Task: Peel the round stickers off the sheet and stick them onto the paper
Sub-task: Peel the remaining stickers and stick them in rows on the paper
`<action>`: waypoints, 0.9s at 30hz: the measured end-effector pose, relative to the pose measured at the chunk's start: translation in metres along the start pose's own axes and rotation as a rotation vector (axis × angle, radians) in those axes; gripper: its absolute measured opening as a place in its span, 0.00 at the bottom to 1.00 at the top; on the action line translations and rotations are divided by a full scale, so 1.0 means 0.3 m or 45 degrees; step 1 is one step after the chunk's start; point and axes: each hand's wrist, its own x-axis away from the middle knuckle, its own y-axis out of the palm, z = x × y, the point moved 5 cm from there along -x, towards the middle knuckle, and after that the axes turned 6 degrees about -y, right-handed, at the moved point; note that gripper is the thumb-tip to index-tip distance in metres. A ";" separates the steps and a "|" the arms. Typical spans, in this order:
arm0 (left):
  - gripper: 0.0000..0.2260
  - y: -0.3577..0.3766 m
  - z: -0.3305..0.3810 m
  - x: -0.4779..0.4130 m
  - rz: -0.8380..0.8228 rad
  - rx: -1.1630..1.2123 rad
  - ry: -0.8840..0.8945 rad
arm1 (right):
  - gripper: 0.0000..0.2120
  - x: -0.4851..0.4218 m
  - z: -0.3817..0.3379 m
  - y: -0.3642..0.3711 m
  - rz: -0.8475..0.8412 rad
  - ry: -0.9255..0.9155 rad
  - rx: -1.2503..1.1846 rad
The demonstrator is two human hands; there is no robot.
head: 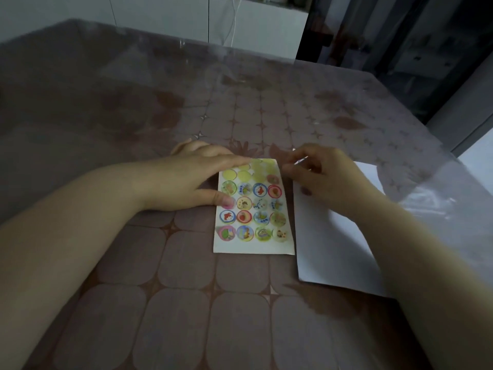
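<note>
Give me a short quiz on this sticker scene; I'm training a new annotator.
1. True or false: the left hand rests on the sticker sheet.
2. Where does the white paper lie? A: left of the sheet; B: right of the sheet; C: on top of the sheet.
3. Fill in: the blank circles are at the sheet's ___ end (near or far).
Key: 1 true; 2 B; 3 far.

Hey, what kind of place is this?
Likely a room at home: a table with a patterned cloth under clear plastic, white cabinets behind it, and a thin white cable hanging there.
</note>
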 end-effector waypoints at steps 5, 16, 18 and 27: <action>0.29 0.000 0.007 0.001 -0.011 0.047 0.027 | 0.02 0.016 -0.012 0.007 0.066 0.037 -0.246; 0.31 -0.004 0.015 0.009 -0.005 0.016 0.020 | 0.05 0.022 -0.031 0.007 0.126 0.044 -0.457; 0.31 -0.007 0.016 0.010 0.009 0.022 0.022 | 0.05 0.020 -0.025 0.004 0.147 0.024 -0.311; 0.33 0.001 0.005 0.008 -0.026 -0.083 0.055 | 0.14 0.011 -0.050 0.050 -0.018 -0.054 -0.106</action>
